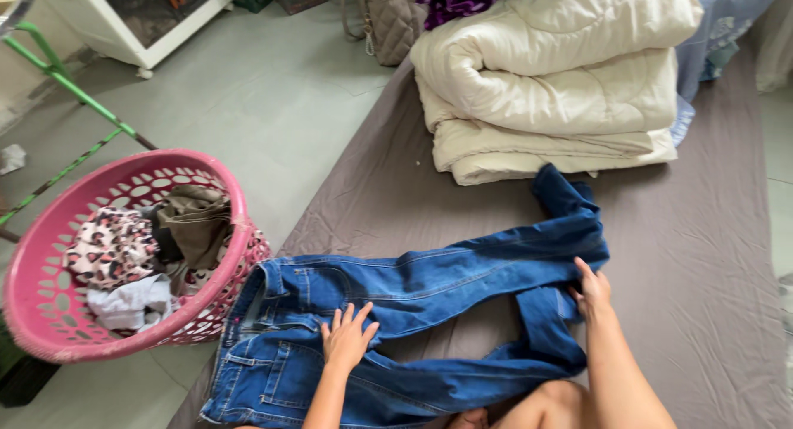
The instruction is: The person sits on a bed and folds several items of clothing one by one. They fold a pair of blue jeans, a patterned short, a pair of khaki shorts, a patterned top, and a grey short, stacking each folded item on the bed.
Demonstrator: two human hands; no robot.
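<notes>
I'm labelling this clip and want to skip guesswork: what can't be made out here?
- Head view: the blue jeans waist is cut by the bottom edge; left hand covers part of a leg.
- Clothes deep in the pink basket are hidden by its wall.
- Right hand: its grip on the fabric is unclear.

We see a pale grey tiled floor [248, 90] at upper left, daylit. A white cabinet [140, 20] stands at top left, a green metal rack [58, 70] at the left edge. A mattress with a taupe sheet [710, 255] fills the right half of the frame.
</notes>
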